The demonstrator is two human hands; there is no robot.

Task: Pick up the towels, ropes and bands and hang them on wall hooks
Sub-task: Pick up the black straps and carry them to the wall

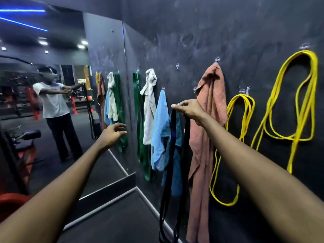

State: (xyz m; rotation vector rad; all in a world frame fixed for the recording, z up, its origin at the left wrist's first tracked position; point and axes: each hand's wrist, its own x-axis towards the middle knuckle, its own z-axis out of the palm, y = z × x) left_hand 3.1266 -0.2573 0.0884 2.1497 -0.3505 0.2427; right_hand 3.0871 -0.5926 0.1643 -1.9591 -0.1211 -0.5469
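Black band (169, 163), green band (140, 123), yellow ropes (296, 95), blue, white, pink towels.

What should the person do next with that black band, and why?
Probably raise the right hand and loop the black band over the bare hook just above: the band hangs from that hand's pinch, and the hooks beside it hold the white towel and brown towel.

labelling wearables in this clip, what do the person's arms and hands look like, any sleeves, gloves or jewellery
Both forearms are bare right to the frame's edge: no sleeves, gloves, watch or wristband show near the left hand or the right hand. No rings can be made out. The reflection in the mirror shows a white short-sleeved T-shirt.
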